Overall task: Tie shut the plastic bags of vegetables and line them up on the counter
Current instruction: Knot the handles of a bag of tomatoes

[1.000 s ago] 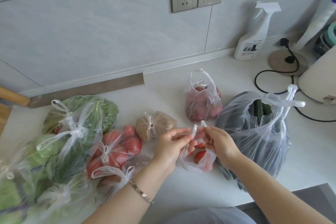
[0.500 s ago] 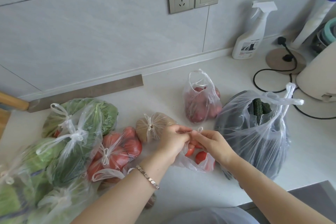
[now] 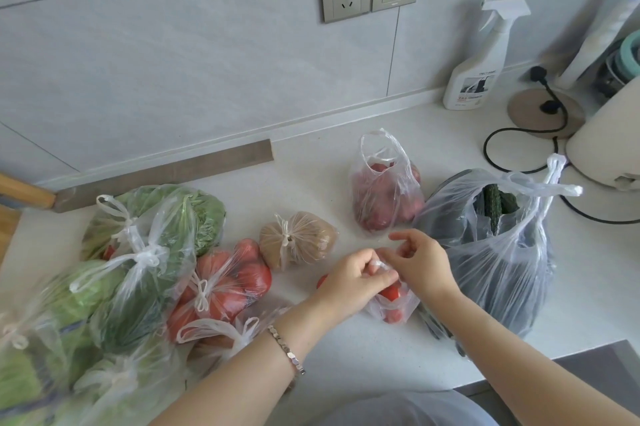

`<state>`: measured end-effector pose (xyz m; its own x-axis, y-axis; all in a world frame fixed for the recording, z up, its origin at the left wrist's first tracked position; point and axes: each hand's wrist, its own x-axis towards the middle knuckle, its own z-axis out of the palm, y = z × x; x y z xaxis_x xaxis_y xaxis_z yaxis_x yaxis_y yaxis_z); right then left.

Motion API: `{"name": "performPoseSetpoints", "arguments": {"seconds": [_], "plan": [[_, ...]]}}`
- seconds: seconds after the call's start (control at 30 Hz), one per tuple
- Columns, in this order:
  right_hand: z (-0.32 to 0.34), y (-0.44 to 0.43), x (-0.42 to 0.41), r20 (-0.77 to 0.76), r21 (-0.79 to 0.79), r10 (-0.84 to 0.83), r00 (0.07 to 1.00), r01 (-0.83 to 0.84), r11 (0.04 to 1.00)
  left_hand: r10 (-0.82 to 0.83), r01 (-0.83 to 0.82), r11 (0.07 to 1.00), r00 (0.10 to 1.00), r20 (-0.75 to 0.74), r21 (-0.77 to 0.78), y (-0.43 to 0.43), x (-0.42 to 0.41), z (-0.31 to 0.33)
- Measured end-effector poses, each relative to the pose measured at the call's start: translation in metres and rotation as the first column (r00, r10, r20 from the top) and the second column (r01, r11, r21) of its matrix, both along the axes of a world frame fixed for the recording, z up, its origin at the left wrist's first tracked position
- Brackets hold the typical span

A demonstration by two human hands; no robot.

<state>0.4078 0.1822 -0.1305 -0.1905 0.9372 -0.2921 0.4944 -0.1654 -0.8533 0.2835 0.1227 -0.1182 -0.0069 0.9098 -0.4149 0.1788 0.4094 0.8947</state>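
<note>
A small clear bag of red vegetables point(image 3: 393, 304) lies on the white counter point(image 3: 346, 349) in front of me. My left hand point(image 3: 349, 278) and my right hand point(image 3: 420, 261) both pinch its twisted handles just above the bag. To the left lie tied bags: tomatoes point(image 3: 225, 282), brown produce point(image 3: 299, 240), leafy greens point(image 3: 152, 228). Behind stands an untied bag of reddish produce point(image 3: 384, 197). At the right, a large bag with cucumbers point(image 3: 495, 252) stands with its handles loose.
A white spray bottle point(image 3: 476, 69), a black cord point(image 3: 512, 148) and a white appliance point(image 3: 606, 148) occupy the back right. A cleaver point(image 3: 162, 173) lies along the wall at left. More tied green bags point(image 3: 52, 339) crowd the near left.
My hands have come down and together, drawing the small bag's handles from raised and apart into a tight bunch just above the bag.
</note>
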Motion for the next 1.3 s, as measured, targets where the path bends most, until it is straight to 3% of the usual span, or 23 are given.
{"name": "performPoseSetpoints", "arguments": {"seconds": [0.13, 0.27, 0.4, 0.53, 0.6, 0.7, 0.77, 0.87, 0.97, 1.03, 1.1, 1.2, 1.27, 1.3], "plan": [[0.005, -0.004, 0.001, 0.105, 0.046, 0.253, 0.962, -0.259, 0.965, 0.133, -0.134, 0.988, 0.991, 0.016, 0.082, 0.005, -0.001, -0.005], [0.016, -0.007, 0.008, -0.198, -0.155, 0.341, 0.919, -0.373, 0.915, 0.261, -0.267, 0.96, 0.962, 0.076, 0.088, 0.008, -0.007, -0.008], [0.019, -0.008, 0.008, -0.433, -0.162, 0.236, 0.87, -0.332, 0.929, 0.298, -0.299, 0.954, 0.951, 0.086, 0.003, 0.006, -0.009, -0.009], [0.022, -0.01, 0.0, -0.354, -0.021, 0.181, 0.918, -0.201, 0.979, 0.364, -0.31, 0.928, 0.872, 0.326, -0.209, 0.008, -0.014, 0.0], [0.021, -0.009, -0.002, -0.287, 0.032, 0.15, 0.946, -0.147, 0.989, 0.363, -0.307, 0.929, 0.86, 0.359, -0.205, 0.009, -0.022, 0.005], [0.017, -0.005, 0.001, -0.125, 0.088, 0.19, 0.974, -0.18, 0.98, 0.35, -0.306, 0.934, 0.888, 0.297, -0.185, 0.007, -0.036, 0.012], [0.01, -0.005, 0.004, -0.222, -0.098, 0.179, 0.958, -0.205, 0.974, 0.362, -0.335, 0.928, 0.913, 0.187, -0.161, 0.007, -0.046, 0.012], [0.003, -0.004, 0.007, -0.439, -0.436, -0.213, 0.873, 0.001, 0.9, 0.25, -0.255, 0.965, 0.964, -0.086, -0.055, 0.004, -0.063, 0.008], [-0.005, 0.001, 0.017, -0.583, -0.65, -0.51, 0.632, 0.013, 0.759, 0.112, -0.105, 0.994, 0.951, -0.288, 0.041, -0.004, -0.083, 0.0], [-0.014, 0.003, 0.028, -0.531, -0.727, -0.604, 0.594, 0.046, 0.685, 0.021, 0.063, 0.991, 0.806, -0.591, 0.122, -0.013, -0.096, -0.013], [-0.026, 0.003, 0.04, -0.348, -0.762, -0.609, 0.713, 0.164, 0.627, -0.008, 0.176, 0.978, 0.556, -0.831, 0.109, -0.024, -0.108, -0.028], [-0.043, -0.002, 0.046, -0.061, -0.674, -0.498, 0.865, 0.332, 0.659, -0.12, 0.26, 0.965, 0.292, -0.949, -0.042, -0.039, -0.112, -0.047], [-0.049, -0.003, 0.042, 0.022, -0.619, -0.489, 0.872, 0.397, 0.678, -0.179, 0.224, 0.966, 0.204, -0.963, -0.132, -0.041, -0.106, -0.054], [-0.049, -0.002, 0.04, 0.033, -0.587, -0.497, 0.867, 0.419, 0.693, -0.191, 0.179, 0.972, 0.205, -0.96, -0.155, -0.04, -0.101, -0.054]]}}
